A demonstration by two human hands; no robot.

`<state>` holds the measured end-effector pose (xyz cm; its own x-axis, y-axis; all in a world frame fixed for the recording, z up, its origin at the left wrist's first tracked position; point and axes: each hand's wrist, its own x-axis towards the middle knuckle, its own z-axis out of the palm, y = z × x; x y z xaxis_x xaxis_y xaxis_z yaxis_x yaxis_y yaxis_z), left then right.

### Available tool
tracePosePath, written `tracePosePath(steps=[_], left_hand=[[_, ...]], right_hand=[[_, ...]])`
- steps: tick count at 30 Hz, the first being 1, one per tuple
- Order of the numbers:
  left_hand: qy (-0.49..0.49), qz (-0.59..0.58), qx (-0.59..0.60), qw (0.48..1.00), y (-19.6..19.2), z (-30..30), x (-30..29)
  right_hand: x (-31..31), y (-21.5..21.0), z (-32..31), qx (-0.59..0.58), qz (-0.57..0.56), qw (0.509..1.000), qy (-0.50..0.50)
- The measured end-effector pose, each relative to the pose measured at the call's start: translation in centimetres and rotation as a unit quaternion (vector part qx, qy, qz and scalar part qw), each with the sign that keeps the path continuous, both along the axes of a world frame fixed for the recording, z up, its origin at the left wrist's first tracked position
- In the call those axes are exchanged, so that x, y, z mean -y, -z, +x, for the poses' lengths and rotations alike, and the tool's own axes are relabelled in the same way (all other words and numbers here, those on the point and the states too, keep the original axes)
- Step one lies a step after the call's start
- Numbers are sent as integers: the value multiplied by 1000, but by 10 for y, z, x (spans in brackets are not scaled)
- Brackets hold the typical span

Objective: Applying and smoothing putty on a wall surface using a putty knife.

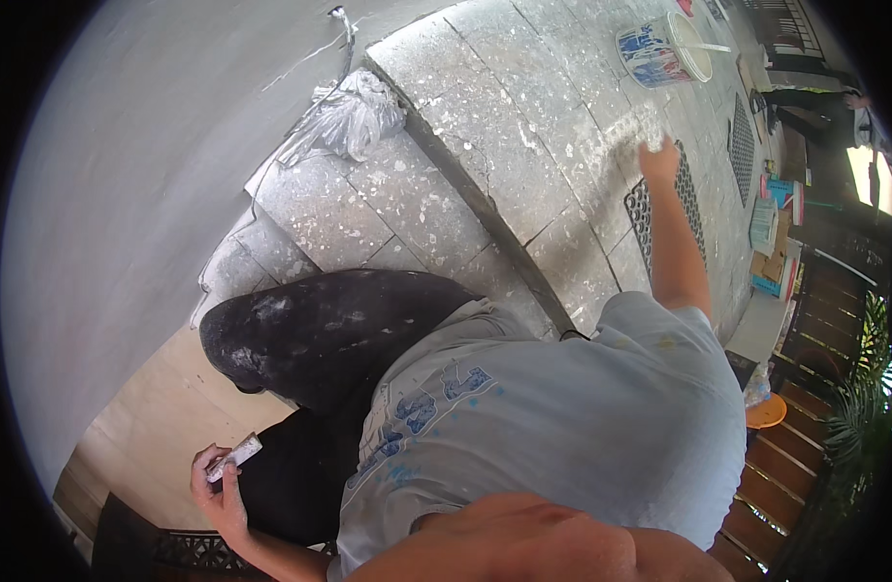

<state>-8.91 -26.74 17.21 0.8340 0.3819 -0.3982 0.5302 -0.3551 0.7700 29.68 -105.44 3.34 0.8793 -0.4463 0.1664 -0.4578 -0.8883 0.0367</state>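
Observation:
At the lower left, my left hand grips a small white-dusted rectangular block, thumb on one side and fingers on the other. It is beside my dark trouser leg, which has white smears. My right arm stretches out to the upper right. My right hand is closed at its end, low over the tiled floor, by a rough white patch that could be cloth or powder. Its fingers are mostly hidden. A black perforated rubber mat lies partly behind that forearm.
A paint-smeared white bucket with a stick stands at the upper right. A crumpled plastic bag lies by the grey wall and a step edge. Tubs and boxes line the right. Another person's legs show beyond.

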Motion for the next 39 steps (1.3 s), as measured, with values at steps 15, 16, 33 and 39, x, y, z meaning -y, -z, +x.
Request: tracePosePath(steps=[15,16,33,39], left_hand=[[161,91,41,982,-17,32,-9],[169,121,37,977,-16,30,-12],[120,187,14,975,0,-21,-64],[87,115,38,989,-6,-20,-67]], right_hand=[[-383,6,-132,-146,243,572,-770],[-394,9,-139,-180,291,542,-767],[-452,61,-163,-255,313,336,-851],[-453,63,-166,-246,306,337,-856]])
